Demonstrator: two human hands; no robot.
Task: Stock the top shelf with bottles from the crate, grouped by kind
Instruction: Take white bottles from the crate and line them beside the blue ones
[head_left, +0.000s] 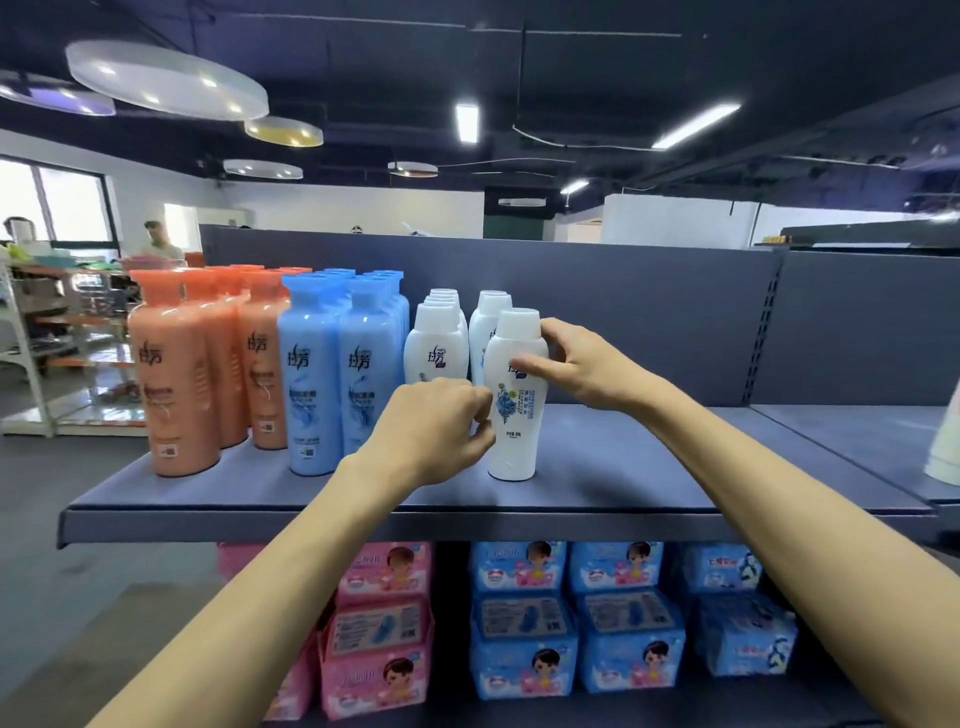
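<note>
On the grey top shelf (649, 467) stand rows of orange bottles (176, 374), blue bottles (311, 384) and white bottles (434, 343), grouped by colour from left to right. A front white bottle (514, 441) stands upright on the shelf, right of the white rows. My right hand (576, 364) grips its upper part, thumb on the label and fingers round the neck. My left hand (431, 431) is curled against its lower left side, fingers touching it. The crate is out of view.
The shelf's right half is bare up to the upright divider (769, 322). A pale bottle (945, 447) shows at the right edge on the neighbouring shelf. Pink packs (379, 623) and blue packs (571, 618) fill the shelf below. A person (161, 241) stands far left.
</note>
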